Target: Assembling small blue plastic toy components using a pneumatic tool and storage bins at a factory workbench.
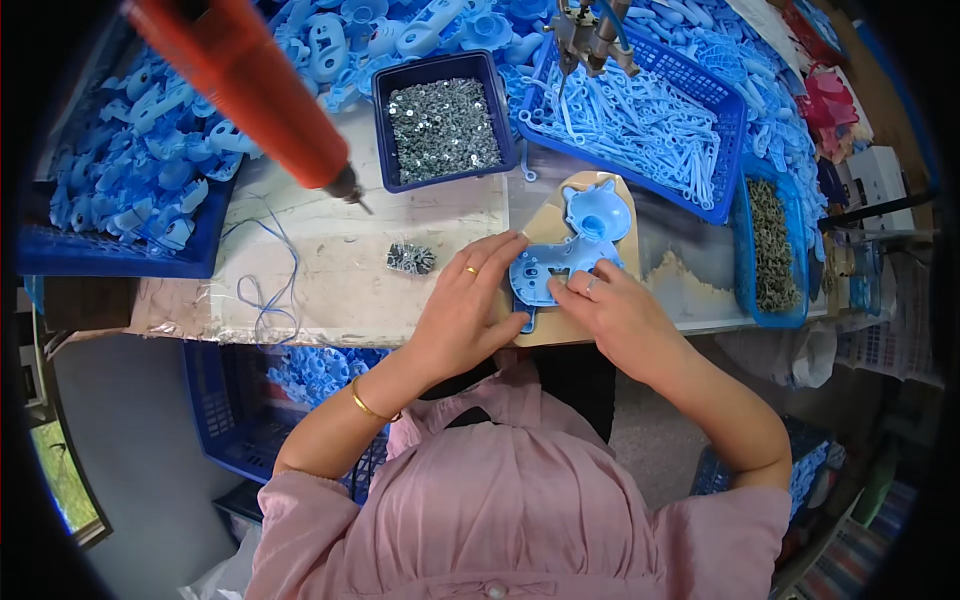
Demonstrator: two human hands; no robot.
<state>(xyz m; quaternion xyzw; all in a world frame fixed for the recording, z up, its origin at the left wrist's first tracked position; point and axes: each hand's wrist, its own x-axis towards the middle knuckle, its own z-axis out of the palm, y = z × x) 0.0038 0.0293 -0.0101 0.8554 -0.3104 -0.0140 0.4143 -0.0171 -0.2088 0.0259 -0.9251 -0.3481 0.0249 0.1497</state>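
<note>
A light-blue moulded plastic shell (pixel 540 262), hollow side up, lies on a tan board (pixel 627 245) at the table's front edge. Its far end is a round cup shape with small ears. My left hand (pixel 462 300) curves against the shell's left side, fingertips at the upper edge and thumb at the lower one, steadying it. Over the shell's right part, my right hand (pixel 615 305) has thumb and fingers pinched together; whatever they hold is hidden. A darker blue piece (pixel 525 318) shows beneath the left thumb. Left of my left hand sits a small pile of metal screws (pixel 410 259).
An orange-red power screwdriver (pixel 260 95) hangs at upper left. Dark blue bins hold metal washers (pixel 445 125) and light-blue plastic strips (pixel 640 130). A blue tray of screws (pixel 770 245) stands right. Heaped blue parts (pixel 140 170) fill the left. A metal fixture (pixel 590 40) hangs above.
</note>
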